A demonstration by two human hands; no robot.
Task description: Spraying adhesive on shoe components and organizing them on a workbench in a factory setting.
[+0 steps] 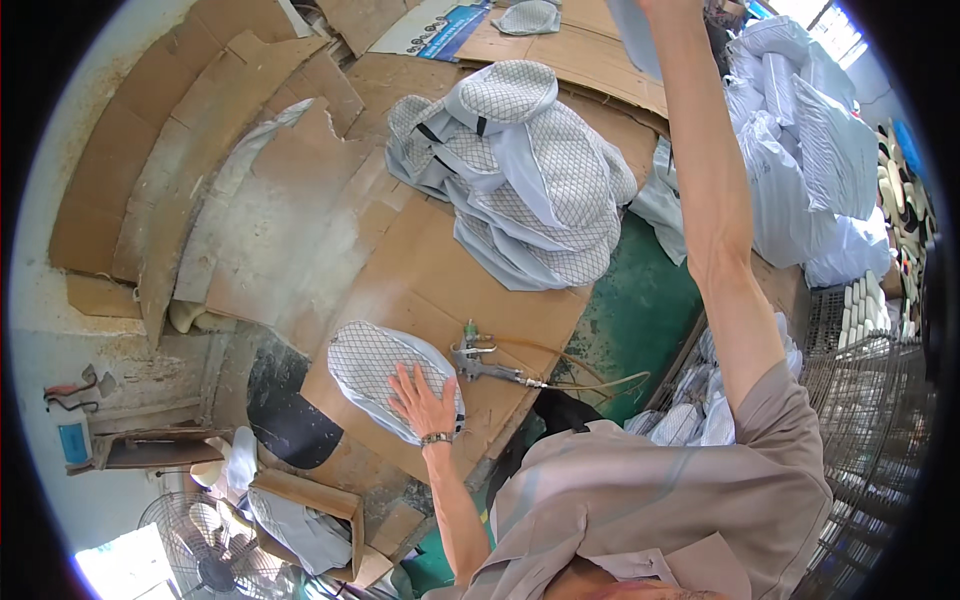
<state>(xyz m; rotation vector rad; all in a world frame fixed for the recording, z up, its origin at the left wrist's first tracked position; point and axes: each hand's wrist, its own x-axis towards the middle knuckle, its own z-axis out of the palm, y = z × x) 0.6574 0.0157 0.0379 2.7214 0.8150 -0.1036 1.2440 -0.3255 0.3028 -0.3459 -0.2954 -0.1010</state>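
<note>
My left hand, with a watch at the wrist, lies with fingers spread on an oval grey-white fabric piece printed with a dark diamond grid. That piece rests on a cardboard sheet. Just right of it lies a metal spray gun with a hose. My right arm reaches far up to the top edge, where most of my right hand is cut off. A pale grey flat piece is beside that hand; whether the fingers grip it is hidden. Beyond my left hand sits a heap of similar grid-patterned pieces.
Cardboard covers the work surface over a green floor. White sacks are stacked at the right, near a wire fan guard. Another fan stands at lower left by a cardboard box. Tall cardboard panels line the left.
</note>
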